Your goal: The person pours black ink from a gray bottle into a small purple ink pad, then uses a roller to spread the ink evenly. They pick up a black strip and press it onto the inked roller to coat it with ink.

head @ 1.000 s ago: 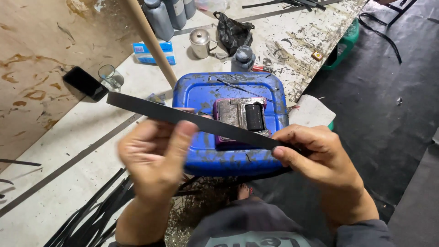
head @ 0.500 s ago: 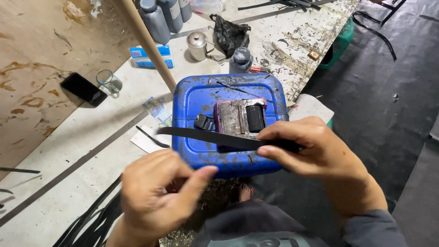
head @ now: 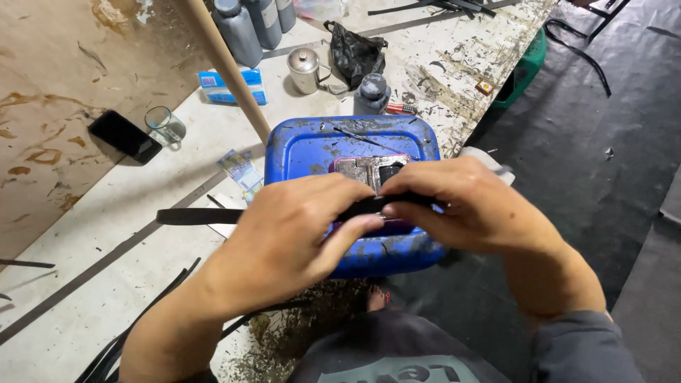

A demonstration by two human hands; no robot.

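My left hand (head: 291, 237) and right hand (head: 468, 206) both pinch a black strap (head: 198, 216) above the blue can (head: 305, 145), its free end jutting left over the counter (head: 106, 298).

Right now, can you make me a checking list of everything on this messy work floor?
Surface: pale stained board, dirt and scraps.
Job's things: black strip held over a blue plastic container.
Clutter: dark phone, glass, metal cup, grey bottles, black bag.
Hands: left hand and right hand both pinch the strip.
Cables: nothing seen.
Surroundings: black sheeting, wooden pole.
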